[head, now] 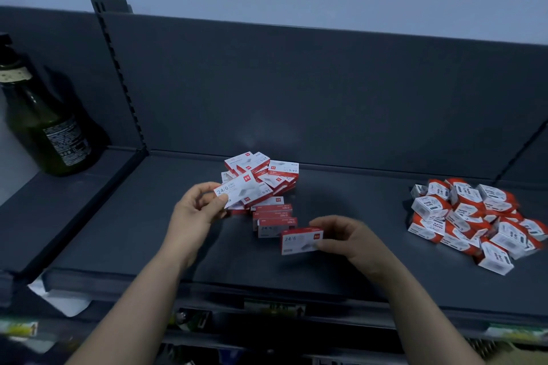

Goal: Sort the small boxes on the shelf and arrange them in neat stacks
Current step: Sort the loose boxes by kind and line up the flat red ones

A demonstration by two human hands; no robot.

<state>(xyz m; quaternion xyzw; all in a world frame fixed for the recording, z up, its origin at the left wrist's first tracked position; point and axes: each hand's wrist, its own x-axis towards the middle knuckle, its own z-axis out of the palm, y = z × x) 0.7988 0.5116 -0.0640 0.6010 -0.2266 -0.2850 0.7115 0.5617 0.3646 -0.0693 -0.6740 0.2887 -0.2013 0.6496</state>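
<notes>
left hand (pixel 197 207) pinches a box (pixel 237 191) over the loose pile (pixel 262 176) — right hand (pixel 345 235) grips another box (pixel 301 240) near a short stack (pixel 274 218); far right, a second heap (pixel 474 216).

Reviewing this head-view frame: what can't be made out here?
- Head view: lower boxes of the staple box pile, covered by the boxes on top and the box in the left hand.
- Fine print on the paper clip boxes: blurred, too small.
- Bottle top and left side: cut by the frame edge.
- Items under the shelf: dark, blurred.
</notes>
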